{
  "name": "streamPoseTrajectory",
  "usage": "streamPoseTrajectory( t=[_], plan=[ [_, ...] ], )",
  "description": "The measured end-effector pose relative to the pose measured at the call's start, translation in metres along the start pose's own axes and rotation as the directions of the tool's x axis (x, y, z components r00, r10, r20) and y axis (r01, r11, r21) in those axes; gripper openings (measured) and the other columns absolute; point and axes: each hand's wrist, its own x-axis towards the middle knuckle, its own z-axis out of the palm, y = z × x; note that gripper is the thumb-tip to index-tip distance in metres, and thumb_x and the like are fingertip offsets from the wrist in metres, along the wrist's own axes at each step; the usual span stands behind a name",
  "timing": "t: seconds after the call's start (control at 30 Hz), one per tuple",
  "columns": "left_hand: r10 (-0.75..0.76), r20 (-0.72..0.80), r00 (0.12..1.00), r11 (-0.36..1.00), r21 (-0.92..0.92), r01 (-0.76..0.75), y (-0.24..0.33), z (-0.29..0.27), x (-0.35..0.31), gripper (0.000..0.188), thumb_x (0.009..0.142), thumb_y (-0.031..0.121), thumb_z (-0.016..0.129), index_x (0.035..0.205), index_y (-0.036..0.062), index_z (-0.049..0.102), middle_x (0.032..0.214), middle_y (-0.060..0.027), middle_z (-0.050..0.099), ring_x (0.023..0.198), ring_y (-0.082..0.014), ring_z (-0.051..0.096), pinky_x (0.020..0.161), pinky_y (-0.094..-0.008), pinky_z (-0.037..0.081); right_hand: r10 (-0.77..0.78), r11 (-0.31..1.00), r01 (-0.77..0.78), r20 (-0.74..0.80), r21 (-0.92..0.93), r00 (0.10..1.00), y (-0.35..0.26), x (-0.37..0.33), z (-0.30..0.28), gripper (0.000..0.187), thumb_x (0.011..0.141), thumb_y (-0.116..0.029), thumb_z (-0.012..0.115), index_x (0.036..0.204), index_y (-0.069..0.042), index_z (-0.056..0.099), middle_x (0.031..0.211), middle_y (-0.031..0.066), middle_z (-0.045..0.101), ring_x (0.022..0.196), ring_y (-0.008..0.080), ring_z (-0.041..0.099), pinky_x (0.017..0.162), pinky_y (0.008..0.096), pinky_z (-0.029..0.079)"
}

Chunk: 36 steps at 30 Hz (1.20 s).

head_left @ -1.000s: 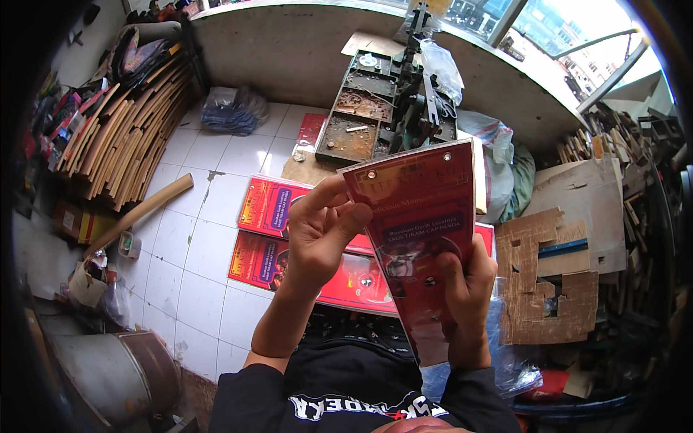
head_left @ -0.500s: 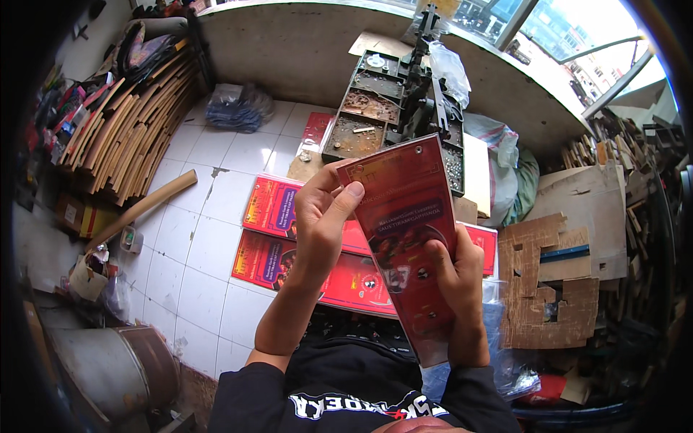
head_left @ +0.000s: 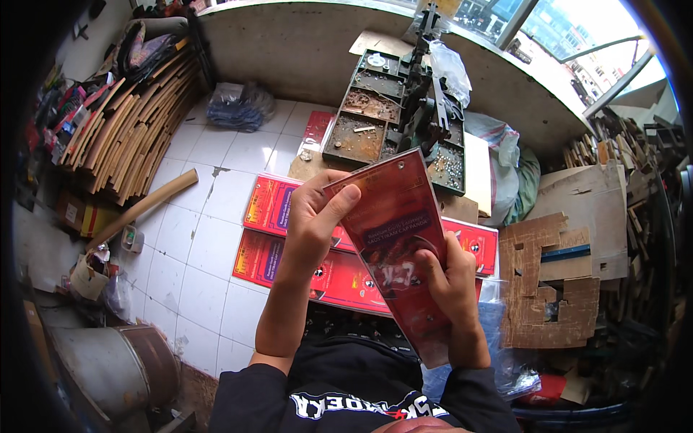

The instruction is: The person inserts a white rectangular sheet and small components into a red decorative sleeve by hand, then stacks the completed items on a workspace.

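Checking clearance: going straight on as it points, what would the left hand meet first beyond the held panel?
Likely the dark divided tray, though depth is unclear; the left hand might pass above.

Shines glossy and smooth, like plastic over print, on the red panel (head_left: 385, 234) and the red sheets (head_left: 289, 263). Looks like rough, stained metal in the compartment tray (head_left: 359, 130); like matt, scuffed cardboard in the brown cutout piece (head_left: 525, 317); like smooth glazed ceramic on the white floor tiles (head_left: 196, 249); like crinkled plastic in the white bag (head_left: 449, 71); like matt cloth on the black shirt (head_left: 361, 368).
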Motion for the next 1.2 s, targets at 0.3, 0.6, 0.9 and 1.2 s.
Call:
streamPoseTrajectory(
  t=[0.3, 0.6, 0.9, 1.2],
  plan=[
    [-0.12, -0.02, 0.993, 0.979, -0.169, 0.115, -0.017, -0.122, -0.117, 0.034, 0.096, 0.021, 0.07, 0.119, -0.0032, 0.067, 0.118, -0.0159, 0.071, 0.109, -0.0251, 0.069, 0.099, -0.0418, 0.054, 0.162, 0.972, -0.211, 0.368, 0.098, 0.916, 0.021, -0.041, -0.001, 0.034, 0.092, -0.018, 0.073, 0.119, -0.002, 0.058, 0.086, 0.0139, 0.07, 0.076, 0.0234, 0.072, 0.069, 0.0329, 0.055],
    [-0.164, -0.43, 0.888, 0.934, -0.358, -0.001, 0.007, -0.207, -0.243, 0.036, 0.101, 0.028, 0.06, 0.132, 0.0095, 0.064, 0.131, -0.0058, 0.067, 0.124, -0.0263, 0.061, 0.107, -0.0503, 0.048, 0.432, 0.902, -0.423, -0.23, 0.091, 0.872, 0.116, -0.165, -0.074, 0.05, 0.106, -0.043, 0.049, 0.122, 0.002, 0.063, 0.11, 0.0135, 0.069, 0.105, 0.019, 0.065, 0.093, 0.0321, 0.049],
    [-0.28, -0.514, 0.811, 0.885, -0.465, 0.011, -0.001, -0.199, -0.243, 0.048, 0.103, 0.028, 0.057, 0.144, 0.006, 0.049, 0.142, -0.0116, 0.058, 0.125, -0.0276, 0.06, 0.106, -0.0467, 0.05, 0.724, 0.628, -0.604, -0.082, 0.491, 0.685, 0.133, -0.236, -0.123, 0.082, 0.1, -0.07, 0.035, 0.136, 0.001, 0.053, 0.111, 0.0122, 0.07, 0.09, 0.0169, 0.069, 0.082, 0.0295, 0.053],
    [-0.279, -0.573, 0.771, 0.931, -0.357, 0.072, -0.003, -0.18, -0.205, 0.05, 0.104, 0.03, 0.056, 0.146, 0.0052, 0.044, 0.137, -0.0125, 0.06, 0.119, -0.0253, 0.064, 0.1, -0.0435, 0.055, 0.69, 0.575, -0.397, -0.163, 0.715, 0.706, 0.114, -0.186, -0.08, 0.031, 0.101, -0.015, 0.061, 0.127, 0.0, 0.054, 0.096, 0.0086, 0.07, 0.063, 0.0149, 0.068, 0.062, 0.0282, 0.059]
  ],
)
